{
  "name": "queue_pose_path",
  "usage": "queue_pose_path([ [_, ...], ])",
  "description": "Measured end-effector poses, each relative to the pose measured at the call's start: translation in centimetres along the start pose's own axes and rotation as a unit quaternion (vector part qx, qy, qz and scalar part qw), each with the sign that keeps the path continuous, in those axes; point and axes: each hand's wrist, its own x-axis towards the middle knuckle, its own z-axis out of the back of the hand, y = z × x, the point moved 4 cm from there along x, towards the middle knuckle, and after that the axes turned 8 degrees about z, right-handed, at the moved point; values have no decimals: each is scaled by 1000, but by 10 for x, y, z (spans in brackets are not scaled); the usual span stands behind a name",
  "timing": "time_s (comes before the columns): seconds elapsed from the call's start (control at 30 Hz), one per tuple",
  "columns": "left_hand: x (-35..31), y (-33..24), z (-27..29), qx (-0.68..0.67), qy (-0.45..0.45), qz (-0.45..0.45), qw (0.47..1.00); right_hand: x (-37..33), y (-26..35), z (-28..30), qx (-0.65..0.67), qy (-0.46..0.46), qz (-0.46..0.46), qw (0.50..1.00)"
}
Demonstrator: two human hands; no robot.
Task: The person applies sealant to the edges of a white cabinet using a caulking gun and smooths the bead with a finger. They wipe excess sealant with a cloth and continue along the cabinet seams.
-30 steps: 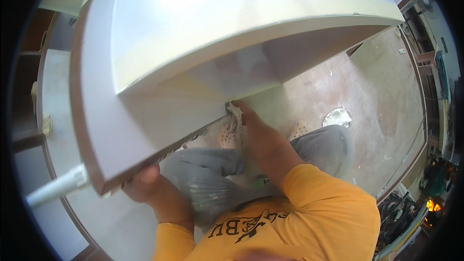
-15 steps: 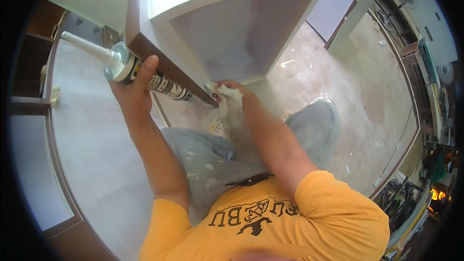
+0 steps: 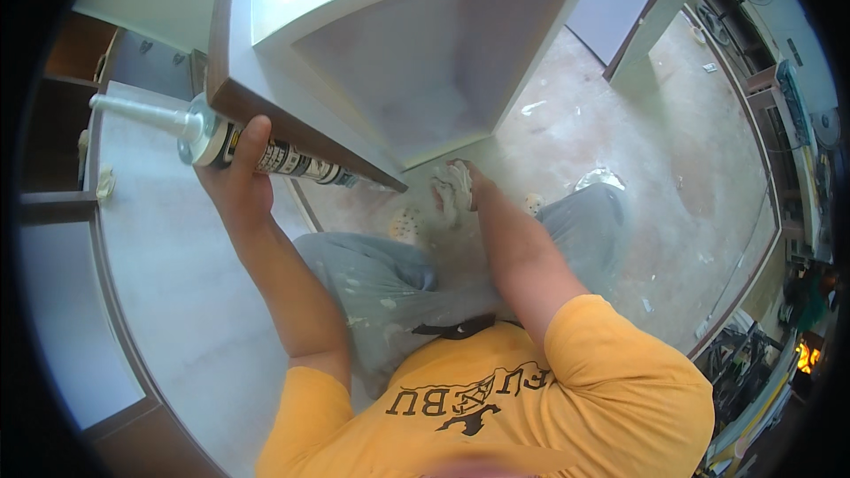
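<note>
My left hand [image 3: 237,173] is wrapped round a caulking tube [image 3: 292,162], its pale nozzle pointing to the far left. The tube lies close along the brown edge panel [image 3: 301,134] of a white cabinet [image 3: 345,93]; whether they touch I cannot tell. In my right hand [image 3: 478,184] is a crumpled whitish rag [image 3: 454,186], held low near the cabinet's bottom edge, a little to the right of the brown panel's near end. The fingers are partly hidden by the rag. The cabinet's open recess faces me.
My bent knees [image 3: 584,226] and spotted shoes [image 3: 405,224] are just below my hands. Brown-framed shelving [image 3: 62,199] stands at the left. Tools and boards [image 3: 739,367] are piled at the lower right. A pale door-like panel [image 3: 620,0] rises at the far right of the cabinet.
My right hand has moved right and slightly nearer with the rag, away from the brown panel's end. My left hand and the tube have shifted slightly left in the picture.
</note>
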Motion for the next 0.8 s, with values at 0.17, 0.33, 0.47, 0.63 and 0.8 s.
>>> queue_pose_path([
  [0.17,-15,13,24,-3,-47,-5,999,70,-2,24,-242,47,93,965],
  [0.33,-32,16,45,-58,7,-42,997,152,-8,48,-434,-216,125,866],
  [0.47,-39,12,56,-44,37,-59,997,185,-21,44,-300,-235,158,911],
  [0.63,-41,8,56,-39,89,-66,993,160,-23,26,-179,-197,112,957],
  [0.8,-40,6,61,-22,119,-91,988,99,-23,0,-99,-62,102,988],
])
